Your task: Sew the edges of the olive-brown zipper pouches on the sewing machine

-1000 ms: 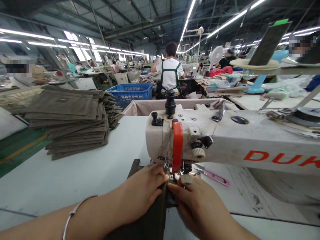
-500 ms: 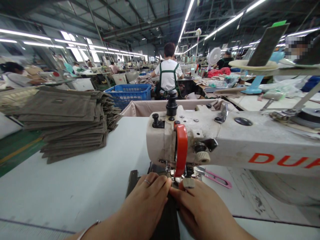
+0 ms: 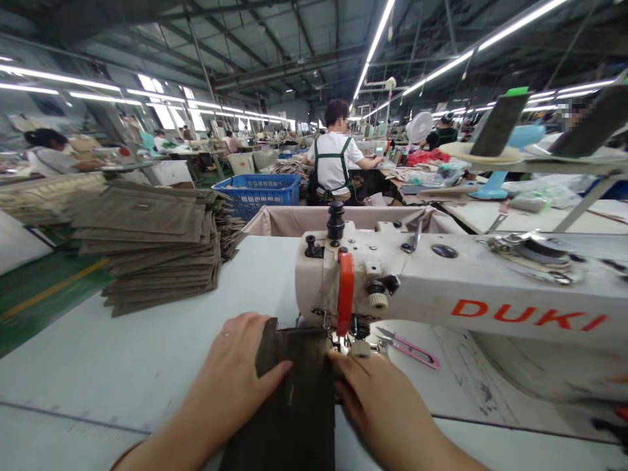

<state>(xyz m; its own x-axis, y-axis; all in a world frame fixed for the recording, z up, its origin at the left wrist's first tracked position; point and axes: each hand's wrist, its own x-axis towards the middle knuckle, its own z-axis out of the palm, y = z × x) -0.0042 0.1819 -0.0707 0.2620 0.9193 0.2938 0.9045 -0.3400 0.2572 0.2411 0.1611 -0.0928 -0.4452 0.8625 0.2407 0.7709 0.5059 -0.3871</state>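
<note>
A dark grey-brown fabric piece (image 3: pixel 299 405) lies lengthwise under the sewing machine's head, its right edge beside the presser foot (image 3: pixel 338 343). My left hand (image 3: pixel 230 366) grips its left side, thumb on top and fingertips hidden behind the far left corner. At the right edge, close to the needle area, my right hand (image 3: pixel 383 399) has its thumb and fingers closed on the fabric; some of its fingertips are hidden. The white sewing machine (image 3: pixel 412 278) carries an orange guard (image 3: pixel 346 294) just above that spot.
Pink-handled thread snips (image 3: pixel 417 353) lie right of my right hand. A tall stack of similar fabric pieces (image 3: pixel 152 248) stands on the table's left. Beyond are a cloth-lined bin (image 3: pixel 284 222), a blue crate (image 3: pixel 265 193) and a seated co-worker (image 3: pixel 336 157). Thread cones (image 3: pixel 500 124) stand at right.
My left hand has moved left, away from my right hand, onto the fabric's left side. More of the fabric lies spread out now. My right hand stays by the presser foot. The view has shifted slightly.
</note>
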